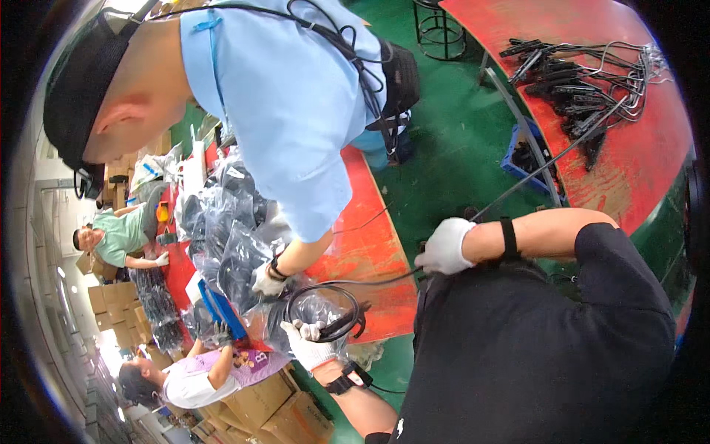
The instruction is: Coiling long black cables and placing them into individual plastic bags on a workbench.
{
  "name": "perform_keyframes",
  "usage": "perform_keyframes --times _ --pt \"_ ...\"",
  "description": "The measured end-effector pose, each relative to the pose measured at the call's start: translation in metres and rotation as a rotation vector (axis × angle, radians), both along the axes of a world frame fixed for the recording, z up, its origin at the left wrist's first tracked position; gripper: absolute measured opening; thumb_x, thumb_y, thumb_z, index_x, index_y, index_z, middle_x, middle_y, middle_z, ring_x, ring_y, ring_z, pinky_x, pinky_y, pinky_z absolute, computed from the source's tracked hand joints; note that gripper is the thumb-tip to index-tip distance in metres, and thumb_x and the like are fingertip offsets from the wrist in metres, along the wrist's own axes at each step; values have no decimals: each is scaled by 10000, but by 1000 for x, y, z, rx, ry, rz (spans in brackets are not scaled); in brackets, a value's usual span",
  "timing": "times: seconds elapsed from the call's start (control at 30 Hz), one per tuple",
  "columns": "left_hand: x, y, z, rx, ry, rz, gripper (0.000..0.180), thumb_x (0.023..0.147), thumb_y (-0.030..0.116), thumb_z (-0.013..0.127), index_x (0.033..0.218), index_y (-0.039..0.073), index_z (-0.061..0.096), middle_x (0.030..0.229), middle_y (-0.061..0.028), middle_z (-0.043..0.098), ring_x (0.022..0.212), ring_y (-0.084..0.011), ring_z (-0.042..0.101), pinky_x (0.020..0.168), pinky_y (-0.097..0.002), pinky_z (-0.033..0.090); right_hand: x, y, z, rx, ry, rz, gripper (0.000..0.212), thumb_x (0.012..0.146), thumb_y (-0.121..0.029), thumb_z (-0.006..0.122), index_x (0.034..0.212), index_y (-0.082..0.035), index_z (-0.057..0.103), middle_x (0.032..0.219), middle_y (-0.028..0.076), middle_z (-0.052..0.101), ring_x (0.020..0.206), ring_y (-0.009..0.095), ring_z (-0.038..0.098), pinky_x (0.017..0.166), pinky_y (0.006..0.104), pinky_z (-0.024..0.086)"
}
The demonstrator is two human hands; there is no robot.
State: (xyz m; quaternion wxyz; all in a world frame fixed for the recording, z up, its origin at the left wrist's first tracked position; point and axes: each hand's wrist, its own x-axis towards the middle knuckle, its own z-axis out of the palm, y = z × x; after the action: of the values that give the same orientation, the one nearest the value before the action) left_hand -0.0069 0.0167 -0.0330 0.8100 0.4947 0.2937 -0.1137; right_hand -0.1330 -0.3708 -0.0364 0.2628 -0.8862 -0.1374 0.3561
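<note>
My left hand (309, 344), in a white glove, is closed around the lower side of a looped black cable (325, 283). From that loop the cable runs to my right hand (446, 248), also gloved in white, whose fingers are curled onto it near my body. Beyond the right hand a dark strand (543, 166) stretches toward a bundle of black cables (584, 92) on a red table. Clear plastic bags (233, 255) with dark contents lie in a pile just past my left hand. A co-worker's gloved hand (268, 280) touches that pile.
The co-worker in light blue (296, 111) leans in close across the red worktable (377, 255). A blue crate (521, 159) and a black stool (440, 33) are on the green floor. Two other people work along the table, near a blue tray (222, 307) and cardboard boxes (296, 418).
</note>
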Motion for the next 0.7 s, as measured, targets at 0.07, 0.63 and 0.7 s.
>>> perform_keyframes --times 0.07,0.63,0.7 --pt "0 3 6 86 -68 50 457 1060 561 571 877 143 543 532 82 309 435 -81 289 536 -284 402 1 -7 -3 -9 -32 -22 326 1026 -342 551 1286 -177 659 1006 169 764 936 419 733 759 536 564" --pt "-10 -195 32 465 -266 -538 471 1115 507 485 951 70 544 612 3 500 543 -147 517 629 -341 513 -31 -54 22 262 -475 60 242 985 -329 588 1018 -145 742 953 119 754 885 381 731 734 512 571" --pt "-24 -220 18 519 -280 -770 492 1118 491 490 905 58 587 695 -47 635 596 -172 618 606 -323 530 -33 -60 21 451 -571 -128 206 942 -349 638 962 -164 727 940 116 743 844 372 726 712 505 566"
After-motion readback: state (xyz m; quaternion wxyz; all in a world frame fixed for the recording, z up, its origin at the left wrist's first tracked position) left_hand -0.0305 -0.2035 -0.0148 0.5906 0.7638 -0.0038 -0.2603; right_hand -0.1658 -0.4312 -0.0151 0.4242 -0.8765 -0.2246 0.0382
